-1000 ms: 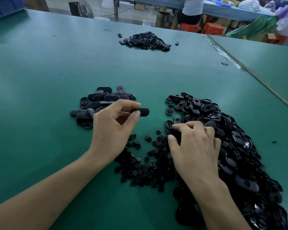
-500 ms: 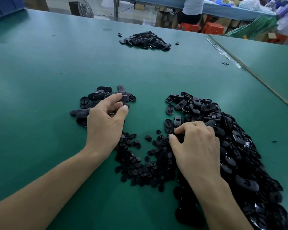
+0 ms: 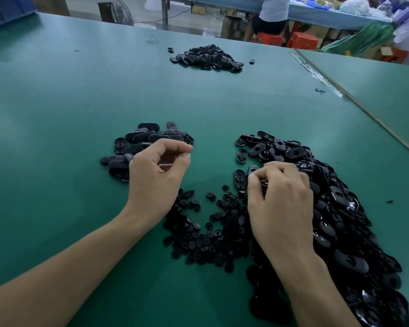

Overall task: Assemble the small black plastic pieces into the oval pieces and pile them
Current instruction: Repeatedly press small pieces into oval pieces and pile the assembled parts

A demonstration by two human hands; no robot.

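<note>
Step in hand, by the look of it: picking the next oval to fill. Pinches a dark piece (image 3: pixel 263 183) with the right hand (image 3: pixel 281 208), thumb and fingers curled tight on it, at the near edge of the big heap of shiny black oval plastic pieces (image 3: pixel 340 208). Most likely one of those ovals, though too dark and too hidden to be sure.

Holds the left hand (image 3: pixel 158 171) just over the green tabletop (image 3: pixel 69 114), fingers curled in, fingertip close to thumb, with nothing seen between them.

Next, needs one button from the scattered heap of small round black plastic buttons (image 3: pixel 198 232) lying between the two arms. Calls for a careful little pinch with the left hand, as so many lie close together and on top of each other. Then lining the button up with the hole in the oval and pushing until it sits. Then dropping it on the little pile of flat black ovals (image 3: pixel 139 138) just behind the left hand.

Farther back on the same tabletop, another far pile of black parts (image 3: pixel 208 57).

No box or tray for the near parts: all lying loose on the tabletop. Far off at the left corner, a blue plastic crate (image 3: pixel 7 10); cannot see what is inside.
</note>
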